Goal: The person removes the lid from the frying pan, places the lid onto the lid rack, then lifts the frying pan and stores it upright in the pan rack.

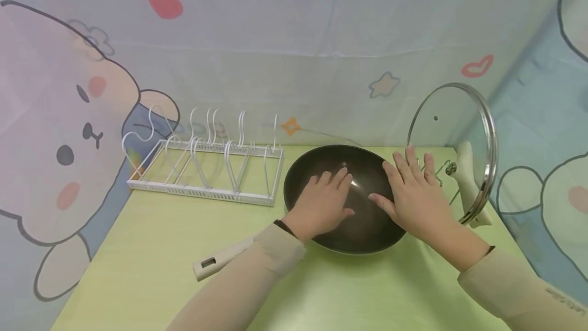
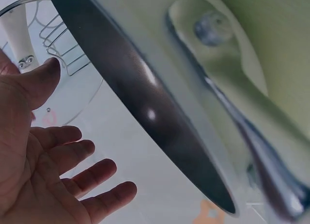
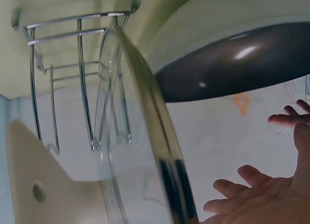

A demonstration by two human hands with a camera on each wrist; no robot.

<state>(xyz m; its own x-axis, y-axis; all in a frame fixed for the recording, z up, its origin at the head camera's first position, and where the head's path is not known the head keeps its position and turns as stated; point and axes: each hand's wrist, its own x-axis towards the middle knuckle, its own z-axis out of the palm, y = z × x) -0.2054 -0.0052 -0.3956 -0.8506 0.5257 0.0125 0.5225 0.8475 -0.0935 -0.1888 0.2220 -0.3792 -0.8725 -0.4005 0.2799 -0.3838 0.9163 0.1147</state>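
Note:
A dark-lined frying pan [image 1: 363, 236] with a pale outside sits on the table, its cream handle [image 1: 220, 262] pointing to the lower left. My left hand [image 1: 323, 201] hovers over the pan's left half, fingers spread and palm down. Over the pan's right rim is my right hand [image 1: 418, 198], its fingers also spread and holding nothing. In both wrist views the palms are bare. Right of that hand, a glass lid [image 1: 491, 142] with a metal rim stands on edge, its cream knob [image 1: 466, 167] facing right.
A chrome wire rack [image 3: 80, 78] stands around the lid's lower part. On the left, a white rack [image 1: 206, 195] with several upright curved dividers lies at the back of the green table [image 1: 151, 269]. A printed cloth [image 1: 298, 29] hangs behind.

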